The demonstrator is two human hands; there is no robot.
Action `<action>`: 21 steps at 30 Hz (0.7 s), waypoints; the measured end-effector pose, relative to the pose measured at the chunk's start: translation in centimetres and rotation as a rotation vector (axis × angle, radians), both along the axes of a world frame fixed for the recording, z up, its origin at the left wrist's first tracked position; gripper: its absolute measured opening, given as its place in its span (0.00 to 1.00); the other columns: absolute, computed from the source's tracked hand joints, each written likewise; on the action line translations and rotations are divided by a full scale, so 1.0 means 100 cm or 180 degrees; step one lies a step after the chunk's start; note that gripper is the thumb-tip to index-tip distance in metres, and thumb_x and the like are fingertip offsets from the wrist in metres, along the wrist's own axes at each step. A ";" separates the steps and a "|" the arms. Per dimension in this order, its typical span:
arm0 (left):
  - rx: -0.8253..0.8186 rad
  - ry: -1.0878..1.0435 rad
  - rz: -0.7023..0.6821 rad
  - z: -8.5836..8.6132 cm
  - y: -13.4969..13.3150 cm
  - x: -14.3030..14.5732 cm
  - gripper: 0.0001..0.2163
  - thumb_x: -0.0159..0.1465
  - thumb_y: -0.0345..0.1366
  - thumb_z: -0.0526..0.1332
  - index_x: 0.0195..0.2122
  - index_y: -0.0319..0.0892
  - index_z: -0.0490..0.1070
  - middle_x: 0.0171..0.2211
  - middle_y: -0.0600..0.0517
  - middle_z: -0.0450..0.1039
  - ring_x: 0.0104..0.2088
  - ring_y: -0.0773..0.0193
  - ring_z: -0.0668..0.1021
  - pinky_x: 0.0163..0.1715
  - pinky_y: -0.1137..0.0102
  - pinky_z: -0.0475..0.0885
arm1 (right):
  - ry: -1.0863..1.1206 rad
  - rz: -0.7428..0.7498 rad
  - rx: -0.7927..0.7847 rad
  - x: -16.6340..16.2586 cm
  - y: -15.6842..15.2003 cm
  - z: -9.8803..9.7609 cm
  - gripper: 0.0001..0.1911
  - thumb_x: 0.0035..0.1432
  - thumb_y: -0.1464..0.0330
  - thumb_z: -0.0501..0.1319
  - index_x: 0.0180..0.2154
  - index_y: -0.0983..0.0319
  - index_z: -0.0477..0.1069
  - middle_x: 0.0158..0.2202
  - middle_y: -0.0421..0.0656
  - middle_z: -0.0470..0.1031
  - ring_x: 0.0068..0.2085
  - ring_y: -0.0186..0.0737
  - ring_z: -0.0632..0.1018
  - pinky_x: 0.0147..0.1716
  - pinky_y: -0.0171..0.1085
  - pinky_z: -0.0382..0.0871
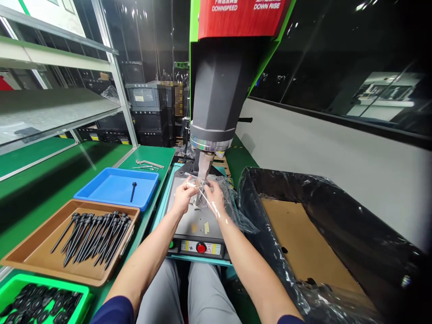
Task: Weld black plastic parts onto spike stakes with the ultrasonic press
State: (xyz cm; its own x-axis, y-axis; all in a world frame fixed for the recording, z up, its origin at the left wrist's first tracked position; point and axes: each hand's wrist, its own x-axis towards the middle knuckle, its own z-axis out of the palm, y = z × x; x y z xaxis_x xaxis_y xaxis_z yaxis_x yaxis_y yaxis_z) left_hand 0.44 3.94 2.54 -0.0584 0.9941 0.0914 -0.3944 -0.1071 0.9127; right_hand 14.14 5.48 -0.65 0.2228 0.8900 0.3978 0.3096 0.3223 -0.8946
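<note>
Our left hand [183, 197] and right hand [215, 195] curl their fingers at clear plastic film [233, 208], which shows between them and spills right of the grip; we cannot tell whether the fingertips pinch it. Just above our grip hangs the metal horn [204, 164]. Nearer us sits a red button [201, 247]; leftward, a blue tray [110, 186] and black rods [96, 238] in a brown tray [37, 253].

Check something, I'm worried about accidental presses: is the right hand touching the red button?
Apart. The head view shows grey plate between the right hand and the red button.
</note>
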 end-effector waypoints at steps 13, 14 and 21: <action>-0.1262 0.0491 0.0177 -0.046 -0.035 -0.040 0.14 0.45 0.36 0.69 0.26 0.39 0.64 0.33 0.47 0.74 0.27 0.66 0.77 0.19 0.76 0.65 | 0.1897 0.2573 -0.3003 -0.015 -0.194 -0.064 0.24 0.43 0.57 0.73 0.40 0.63 0.72 0.31 0.42 0.76 0.28 0.38 0.79 0.29 0.38 0.71; -0.1329 0.0532 0.0192 -0.051 -0.038 -0.045 0.14 0.46 0.36 0.69 0.28 0.39 0.65 0.31 0.48 0.73 0.26 0.67 0.77 0.19 0.76 0.66 | 0.1915 0.2529 -0.2771 -0.018 -0.200 -0.059 0.25 0.44 0.58 0.73 0.41 0.63 0.72 0.32 0.42 0.77 0.28 0.38 0.79 0.30 0.38 0.71; -0.1562 0.0905 -0.0056 -0.066 -0.076 -0.080 0.19 0.50 0.39 0.69 0.41 0.40 0.68 0.38 0.46 0.76 0.23 0.67 0.79 0.17 0.77 0.63 | 0.1231 0.1708 -0.1273 -0.025 -0.192 -0.035 0.24 0.48 0.59 0.71 0.46 0.61 0.73 0.36 0.43 0.77 0.38 0.40 0.77 0.44 0.43 0.71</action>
State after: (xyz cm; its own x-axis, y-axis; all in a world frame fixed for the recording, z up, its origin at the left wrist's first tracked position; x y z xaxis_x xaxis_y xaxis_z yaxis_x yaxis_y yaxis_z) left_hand -7.53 -3.67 -4.09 -0.0821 0.9247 -0.3718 -0.1237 0.3608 0.9244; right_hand 11.69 -13.74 -4.14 -0.2221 0.9750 0.0050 -0.1559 -0.0305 -0.9873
